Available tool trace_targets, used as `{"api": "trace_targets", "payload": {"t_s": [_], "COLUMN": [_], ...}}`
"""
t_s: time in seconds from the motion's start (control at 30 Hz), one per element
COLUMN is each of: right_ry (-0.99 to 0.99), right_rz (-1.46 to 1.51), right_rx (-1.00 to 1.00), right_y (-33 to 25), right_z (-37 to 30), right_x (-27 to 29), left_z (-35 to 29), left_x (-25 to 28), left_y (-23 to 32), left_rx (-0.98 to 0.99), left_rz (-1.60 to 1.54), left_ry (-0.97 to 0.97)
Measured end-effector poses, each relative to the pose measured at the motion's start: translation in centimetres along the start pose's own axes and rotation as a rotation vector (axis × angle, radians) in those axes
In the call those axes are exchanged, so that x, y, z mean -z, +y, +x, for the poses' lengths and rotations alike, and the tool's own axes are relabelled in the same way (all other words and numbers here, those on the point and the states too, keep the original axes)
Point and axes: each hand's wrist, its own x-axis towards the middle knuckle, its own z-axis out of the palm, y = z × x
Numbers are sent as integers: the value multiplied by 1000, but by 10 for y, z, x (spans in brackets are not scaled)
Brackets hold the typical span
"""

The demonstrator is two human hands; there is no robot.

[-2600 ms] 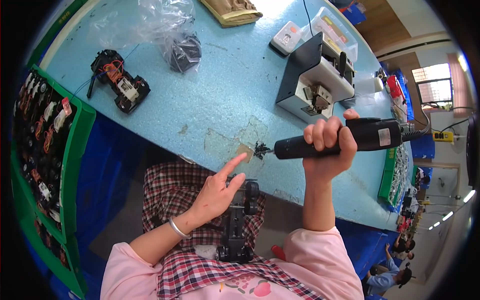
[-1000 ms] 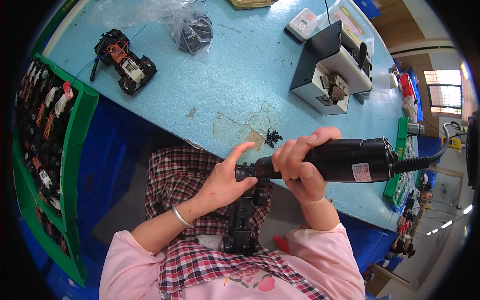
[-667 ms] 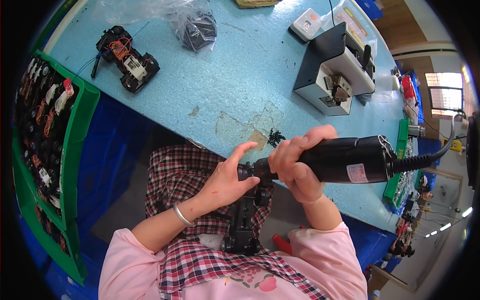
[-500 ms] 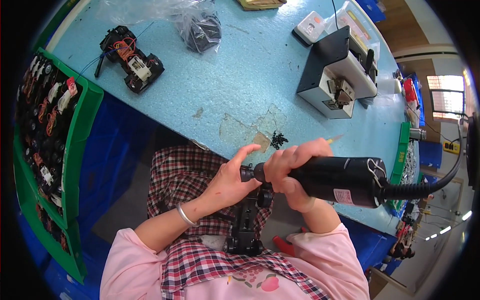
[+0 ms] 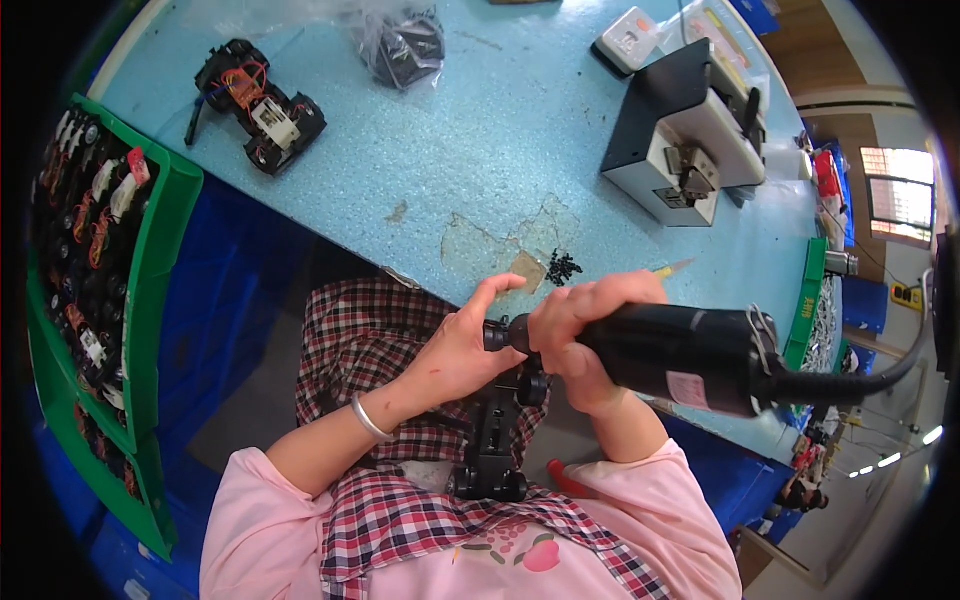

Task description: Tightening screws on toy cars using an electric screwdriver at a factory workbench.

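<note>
My right hand [image 5: 592,340] is wrapped round a black corded electric screwdriver [image 5: 690,360]. Its front end points left, toward a toy car chassis [image 5: 492,440] over my lap. With thumb and forefinger spread round a wheel at the chassis's far end, my left hand [image 5: 460,348] grips the chassis. Fingers and tool hide the screwdriver's tip and the spot it meets. The black chassis has dark wheels, and its near end rests against my checked apron [image 5: 400,525]. Just beyond my hands, a little heap of black screws [image 5: 563,267] lies on the blue table [image 5: 400,150].
Another car chassis [image 5: 270,115] with wires lies at the table's far left, near a clear bag of black parts [image 5: 405,50]. A boxy machine [image 5: 670,140] stands right, beside a white device [image 5: 627,42]. Green bins [image 5: 165,230] of parts flank me left. A yellow-handled blade [image 5: 672,269] lies right.
The whole view has shifted slightly, so the table things sit a little differently. Both hands keep their holds, and the screwdriver stays at the wheel with its back end barely moved.
</note>
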Motion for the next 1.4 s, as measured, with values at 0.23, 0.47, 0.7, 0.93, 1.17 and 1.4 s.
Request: {"api": "trace_targets", "payload": {"t_s": [0.23,0.47,0.7,0.93,1.17,1.4], "right_ry": [-195,164,873,818,871,1098], "right_rz": [432,938,698,770,663,393], "right_rx": [472,6,3,-145,-224,-265], "right_y": [-52,13,67,78,94,102], "right_z": [14,-59,-138,-124,-140,-134], "right_x": [50,162,195,250,297,292], "left_z": [-8,-109,-360,-470,-490,-539], "left_x": [3,111,218,393,473,508], "left_y": [3,90,193,154,34,21], "left_rx": [115,-232,-544,-348,78,531], "left_rz": [178,213,324,1189,1350,1486], "left_ry": [-84,431,1470,1490,1103,918]}}
